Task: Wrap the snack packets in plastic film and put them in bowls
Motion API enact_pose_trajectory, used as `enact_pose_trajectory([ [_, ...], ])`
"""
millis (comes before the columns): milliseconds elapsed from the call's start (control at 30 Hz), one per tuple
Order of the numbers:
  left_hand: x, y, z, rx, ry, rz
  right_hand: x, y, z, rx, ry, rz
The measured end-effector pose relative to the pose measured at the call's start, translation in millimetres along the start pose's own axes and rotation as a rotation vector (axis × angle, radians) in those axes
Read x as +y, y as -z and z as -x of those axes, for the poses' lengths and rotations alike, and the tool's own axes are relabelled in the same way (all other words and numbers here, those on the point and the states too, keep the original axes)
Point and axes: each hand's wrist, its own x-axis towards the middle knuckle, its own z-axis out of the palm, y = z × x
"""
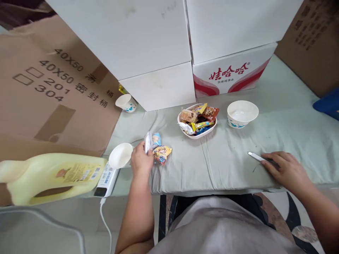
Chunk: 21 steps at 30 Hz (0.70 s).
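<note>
Several small foil snack packets point(151, 140) pinched in left hand point(141, 159).
Best gripped mid-wrapper, I judge; right hand point(284, 169) lies flat, fingers spread, on pale green cloth point(225, 158).

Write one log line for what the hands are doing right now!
left hand: holds packet | right hand: flat, fingertips on white stick | snack bowl: full | second bowl: empty

The colourful snack packets point(162, 153) are glossy plastic film. The pale green cloth point(238, 155) looks matt, the brown cardboard sheet point(53, 106) dull.
</note>
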Motion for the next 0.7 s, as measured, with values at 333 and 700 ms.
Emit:
enact_pose_trajectory([
  [333, 69, -1, 50, -0.389, -0.334, 0.881, -33, -7, -11, -0.02, 0.049, 0.041],
  [700, 109, -86, 75, -0.147, -0.841, 0.682, -111, -2, -23, -0.018, 0.221, -0.218],
])
